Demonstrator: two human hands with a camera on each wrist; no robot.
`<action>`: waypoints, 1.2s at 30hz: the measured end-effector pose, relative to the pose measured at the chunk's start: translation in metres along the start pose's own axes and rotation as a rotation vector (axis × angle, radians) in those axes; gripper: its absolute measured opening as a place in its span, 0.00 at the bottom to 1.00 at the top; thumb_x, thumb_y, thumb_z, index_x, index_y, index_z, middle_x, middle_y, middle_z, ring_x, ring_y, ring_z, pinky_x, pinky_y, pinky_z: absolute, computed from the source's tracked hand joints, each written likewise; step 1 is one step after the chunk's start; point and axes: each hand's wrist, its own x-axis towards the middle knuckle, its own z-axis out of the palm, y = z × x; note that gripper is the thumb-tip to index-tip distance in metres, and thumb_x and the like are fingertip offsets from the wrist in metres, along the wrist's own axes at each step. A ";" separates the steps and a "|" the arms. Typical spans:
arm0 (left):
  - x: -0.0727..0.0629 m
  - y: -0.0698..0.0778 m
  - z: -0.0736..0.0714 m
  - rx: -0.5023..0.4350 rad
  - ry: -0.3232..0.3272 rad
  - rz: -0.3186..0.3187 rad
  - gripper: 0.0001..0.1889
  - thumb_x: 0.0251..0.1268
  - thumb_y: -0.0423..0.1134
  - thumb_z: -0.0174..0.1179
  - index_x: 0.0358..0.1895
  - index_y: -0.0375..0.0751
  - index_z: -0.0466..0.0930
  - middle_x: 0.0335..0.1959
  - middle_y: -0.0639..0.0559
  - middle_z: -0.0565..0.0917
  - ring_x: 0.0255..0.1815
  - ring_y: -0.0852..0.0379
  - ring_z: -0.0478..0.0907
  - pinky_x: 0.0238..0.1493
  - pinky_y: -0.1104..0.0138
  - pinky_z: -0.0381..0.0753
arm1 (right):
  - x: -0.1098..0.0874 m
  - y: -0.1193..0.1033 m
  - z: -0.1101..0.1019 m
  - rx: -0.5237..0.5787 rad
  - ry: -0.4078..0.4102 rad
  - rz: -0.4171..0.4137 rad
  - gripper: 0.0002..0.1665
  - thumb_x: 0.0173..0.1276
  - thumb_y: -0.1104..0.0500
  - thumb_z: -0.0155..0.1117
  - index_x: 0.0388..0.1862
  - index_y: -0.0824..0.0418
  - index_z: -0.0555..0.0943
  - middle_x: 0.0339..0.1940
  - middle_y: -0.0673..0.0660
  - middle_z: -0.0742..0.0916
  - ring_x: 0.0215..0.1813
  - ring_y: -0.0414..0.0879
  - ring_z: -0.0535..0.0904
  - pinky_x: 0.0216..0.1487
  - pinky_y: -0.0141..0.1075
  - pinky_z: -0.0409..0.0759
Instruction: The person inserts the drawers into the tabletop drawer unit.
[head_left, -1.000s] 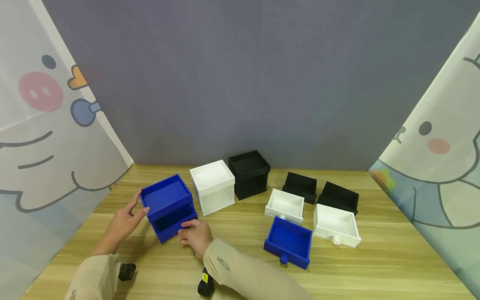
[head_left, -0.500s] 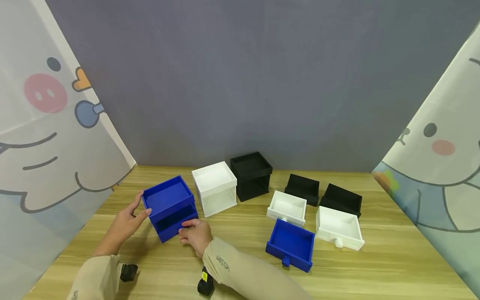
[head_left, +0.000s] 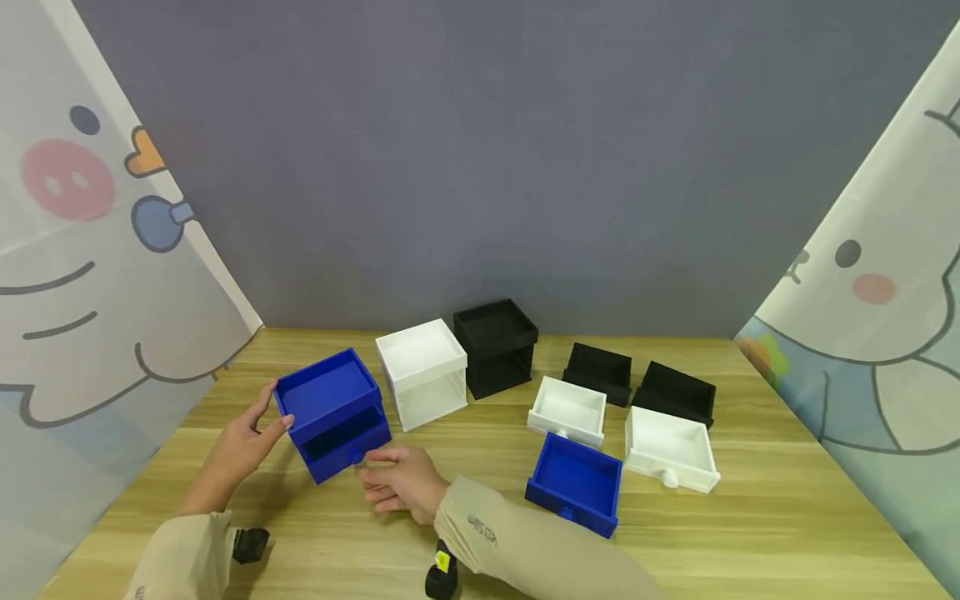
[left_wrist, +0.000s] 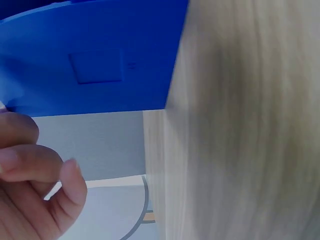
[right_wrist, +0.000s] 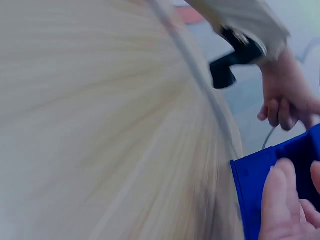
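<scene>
In the head view a small blue drawer cabinet stands at the left, with a tray-like top and an open upper slot. A blue drawer with a round knob fills its lower slot, front close to flush. My left hand grips the cabinet's left side, thumb at the front edge and forefinger at the rear corner. In the left wrist view the other fingers are curled beside the blue side wall. My right hand is just in front of the knob, fingers loosely extended and holding nothing.
A white cabinet frame and a black cabinet frame stand right of the blue one. Farther right lie a blue drawer, two white drawers and two black drawers. A grey partition rises behind the table.
My right hand has let go of the lower drawer's knob and drawn back a little toward the right, fingers loosening. The left hand keeps its grip on the cabinet.
</scene>
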 end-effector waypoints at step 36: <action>0.002 -0.001 -0.003 -0.030 -0.066 -0.048 0.41 0.75 0.56 0.44 0.77 0.42 0.30 0.69 0.19 0.50 0.33 0.44 0.73 0.24 0.62 0.73 | -0.151 0.007 -0.203 -0.397 -0.049 -0.016 0.28 0.66 0.65 0.62 0.60 0.81 0.69 0.30 0.56 0.85 0.28 0.44 0.77 0.26 0.32 0.75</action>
